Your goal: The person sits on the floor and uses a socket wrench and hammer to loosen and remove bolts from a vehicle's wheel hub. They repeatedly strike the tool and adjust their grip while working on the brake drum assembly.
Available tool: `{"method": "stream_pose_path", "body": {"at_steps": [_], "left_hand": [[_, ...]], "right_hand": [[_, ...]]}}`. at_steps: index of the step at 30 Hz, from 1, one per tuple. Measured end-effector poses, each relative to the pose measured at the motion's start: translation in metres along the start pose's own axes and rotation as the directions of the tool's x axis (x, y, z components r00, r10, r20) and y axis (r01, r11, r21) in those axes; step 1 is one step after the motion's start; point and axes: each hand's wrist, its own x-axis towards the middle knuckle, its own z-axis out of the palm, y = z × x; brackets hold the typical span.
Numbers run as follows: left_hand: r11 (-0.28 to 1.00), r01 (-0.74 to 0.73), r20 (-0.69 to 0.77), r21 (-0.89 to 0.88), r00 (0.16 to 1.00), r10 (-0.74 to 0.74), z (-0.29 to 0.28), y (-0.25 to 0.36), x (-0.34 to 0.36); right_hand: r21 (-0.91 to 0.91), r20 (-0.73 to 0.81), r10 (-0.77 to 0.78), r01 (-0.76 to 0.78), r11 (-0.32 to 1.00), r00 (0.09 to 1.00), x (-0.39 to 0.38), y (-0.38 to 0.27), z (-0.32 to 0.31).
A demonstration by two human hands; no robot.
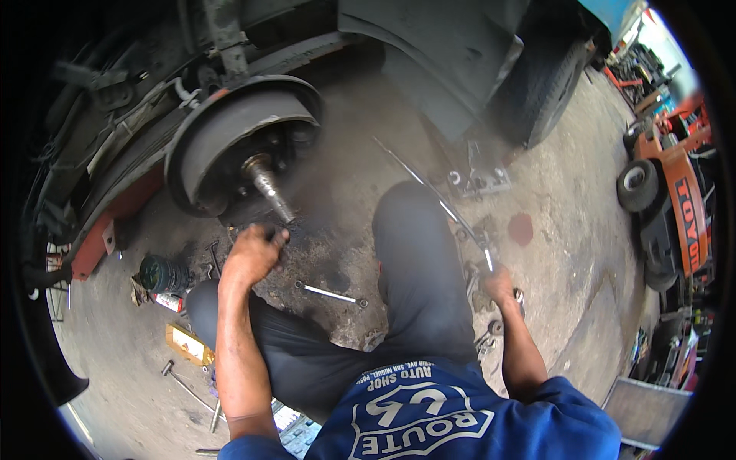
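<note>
A greasy steel axle spindle (268, 188) points toward me from the wheel hub, with the dark brake drum backing and shoe (238, 126) around its base. Just below the spindle's tip is my left hand (254, 251), its fingers curled and dark with grease; whatever they may hold is hidden. Off to the right, beside my knee, my right hand (500, 284) is closed around the near end of a long thin steel bar (429, 188), which slants away to the far left. Between my legs a double-ended ring spanner (331, 294) lies on the floor.
A steel stand or jack part (481, 172) stands beyond the bar. Small tools and metal parts (491, 330) lie by my right wrist. At left are a dark round container (162, 272), a yellow box (189, 343) and a hammer (188, 383). An orange forklift (682, 207) stands far right.
</note>
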Motion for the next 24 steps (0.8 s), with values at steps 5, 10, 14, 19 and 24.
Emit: {"method": "stream_pose_path", "body": {"at_steps": [5, 10, 14, 19, 24], "left_hand": [[0.849, -0.080, 0.231, 0.522, 0.972, -0.051, 0.050, -0.016, 0.006], [0.869, 0.010, 0.257, 0.494, 0.954, -0.157, 0.021, -0.018, -0.007], [0.815, -0.055, 0.306, 0.577, 0.940, -0.153, -0.002, -0.007, -0.012], [0.788, -0.121, 0.387, 0.604, 0.908, -0.157, 0.027, 0.003, 0.013], [0.892, -0.143, 0.432, 0.428, 0.900, -0.063, 0.036, -0.007, 0.025]], "right_hand": [[-0.347, 0.321, 0.273, -0.155, 0.925, 0.907, -0.026, 0.082, 0.109], [-0.428, 0.680, 0.275, 0.064, 0.901, 0.680, -0.038, 0.100, 0.163], [-0.252, 0.269, 0.358, -0.293, 0.922, 0.894, 0.062, -0.009, 0.088], [0.390, -0.186, -0.339, 0.386, 0.836, 0.922, 0.120, -0.246, -0.071], [0.550, 0.356, -0.527, 0.282, 0.786, 0.772, 0.078, -0.396, 0.022]]}}
